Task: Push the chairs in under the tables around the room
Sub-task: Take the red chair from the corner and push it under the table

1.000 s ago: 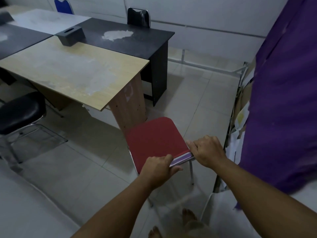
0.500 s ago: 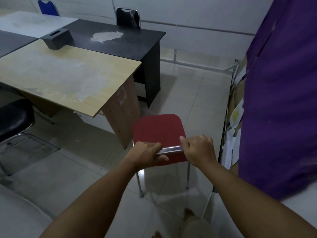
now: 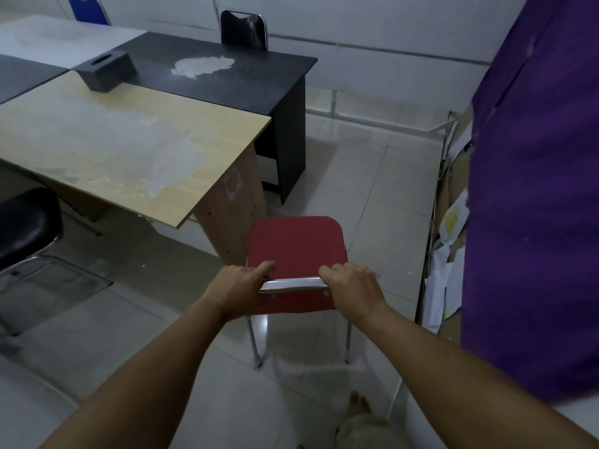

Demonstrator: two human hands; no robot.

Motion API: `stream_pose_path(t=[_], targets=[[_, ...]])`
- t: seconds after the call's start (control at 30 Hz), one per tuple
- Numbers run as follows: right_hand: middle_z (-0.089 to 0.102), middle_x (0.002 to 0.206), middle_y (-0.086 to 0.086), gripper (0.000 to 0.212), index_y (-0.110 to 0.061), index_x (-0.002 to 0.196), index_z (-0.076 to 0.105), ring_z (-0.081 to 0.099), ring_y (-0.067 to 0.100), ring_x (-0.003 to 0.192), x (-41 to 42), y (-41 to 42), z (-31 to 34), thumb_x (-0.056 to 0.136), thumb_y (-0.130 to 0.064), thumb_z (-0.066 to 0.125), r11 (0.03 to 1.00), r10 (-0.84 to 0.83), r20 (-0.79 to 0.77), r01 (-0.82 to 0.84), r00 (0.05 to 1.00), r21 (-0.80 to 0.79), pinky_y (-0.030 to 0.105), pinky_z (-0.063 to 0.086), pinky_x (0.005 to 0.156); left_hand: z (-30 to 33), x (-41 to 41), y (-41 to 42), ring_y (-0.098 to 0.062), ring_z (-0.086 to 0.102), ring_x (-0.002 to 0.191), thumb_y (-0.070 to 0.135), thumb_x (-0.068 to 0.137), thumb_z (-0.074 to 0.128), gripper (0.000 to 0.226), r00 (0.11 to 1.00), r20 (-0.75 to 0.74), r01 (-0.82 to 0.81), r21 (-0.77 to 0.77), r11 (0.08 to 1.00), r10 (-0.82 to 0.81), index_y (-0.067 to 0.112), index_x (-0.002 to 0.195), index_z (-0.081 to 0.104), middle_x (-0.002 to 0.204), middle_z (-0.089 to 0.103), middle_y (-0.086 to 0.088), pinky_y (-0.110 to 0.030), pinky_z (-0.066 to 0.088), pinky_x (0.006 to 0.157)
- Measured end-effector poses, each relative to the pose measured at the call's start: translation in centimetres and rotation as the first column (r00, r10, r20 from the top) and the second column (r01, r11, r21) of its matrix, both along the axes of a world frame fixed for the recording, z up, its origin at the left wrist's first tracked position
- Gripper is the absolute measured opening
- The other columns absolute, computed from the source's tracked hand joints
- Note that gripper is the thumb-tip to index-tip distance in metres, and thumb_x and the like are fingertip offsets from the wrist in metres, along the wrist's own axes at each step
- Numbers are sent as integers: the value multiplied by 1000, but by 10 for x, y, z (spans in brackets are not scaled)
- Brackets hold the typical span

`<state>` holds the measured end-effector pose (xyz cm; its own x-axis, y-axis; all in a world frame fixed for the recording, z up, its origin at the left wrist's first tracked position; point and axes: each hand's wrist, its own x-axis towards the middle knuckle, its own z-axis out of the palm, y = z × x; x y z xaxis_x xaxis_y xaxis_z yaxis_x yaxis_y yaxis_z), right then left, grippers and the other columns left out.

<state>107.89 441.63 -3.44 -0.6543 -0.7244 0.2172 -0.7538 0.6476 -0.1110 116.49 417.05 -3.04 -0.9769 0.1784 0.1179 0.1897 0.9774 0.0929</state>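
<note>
A red chair [image 3: 293,244] with chrome legs stands on the tiled floor just off the near right corner of the light wood table [image 3: 129,150]. Its seat touches or nearly touches the table's side panel. My left hand [image 3: 241,285] grips the left end of the chair's chrome back rail. My right hand [image 3: 351,286] grips the right end of the same rail. A black chair [image 3: 22,225] stands partly pulled out at the left. At the far side of the black table [image 3: 233,79] sits another black chair [image 3: 243,29], and a blue chair [image 3: 87,9] stands further left.
A dark tissue box [image 3: 107,71] rests where the tables meet. A purple cloth [image 3: 531,196] hangs close on the right, with papers and cardboard [image 3: 449,254] leaning beside it. My bare foot [image 3: 358,405] shows below the chair. Tiled floor lies beyond the chair.
The red chair has turned from angled to square in front of me and moved forward beside the table's corner. Both hands kept their grip on its back rail.
</note>
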Motion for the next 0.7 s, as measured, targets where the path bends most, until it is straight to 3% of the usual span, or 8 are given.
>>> stream_pose_path(t=[0.2, 0.37, 0.5, 0.6, 0.7], targets=[[55, 56, 1, 32, -15, 74, 56, 50, 24, 46, -10, -11, 12, 62, -10, 85, 999, -36, 24, 35, 999, 32, 28, 33, 48, -1, -12, -12, -20, 58, 46, 50, 79, 48, 30, 984, -154, 81, -34, 996, -85, 22, 80, 60, 60, 61, 5, -27, 42, 41], [52, 55, 1, 29, -16, 70, 53, 48, 23, 46, -25, -14, 14, 66, -6, 80, 999, -3, 12, 2, 1000, 39, 27, 30, 50, -11, -9, -8, -20, 61, 49, 52, 79, 51, 36, 972, -230, 60, 22, 998, -53, 20, 84, 66, 65, 65, 4, -29, 46, 40], [50, 54, 0, 31, -16, 69, 52, 47, 23, 46, -47, -4, 14, 64, -2, 79, 998, 16, 13, -16, 1000, 57, 30, 38, 48, -12, -21, 15, -20, 60, 47, 47, 78, 52, 32, 959, -282, 1, 50, 999, 13, 19, 83, 68, 62, 64, 4, -26, 41, 37], [51, 55, 0, 34, -17, 69, 53, 47, 20, 47, -68, 10, 12, 63, -10, 85, 997, -3, 38, 0, 999, 78, 31, 41, 49, -16, -42, 30, -19, 56, 48, 38, 77, 68, 20, 962, -274, -4, 28, 1000, 12, 23, 86, 59, 63, 59, 6, -26, 37, 37], [52, 55, -1, 36, -18, 69, 53, 48, 20, 47, -88, 23, 11, 60, -13, 88, 996, -14, 40, 10, 999, 93, 31, 43, 50, -21, -61, 45, -18, 51, 45, 29, 69, 80, 34, 968, -246, -38, 10, 999, 40, 24, 81, 49, 60, 54, 5, -25, 29, 38]])
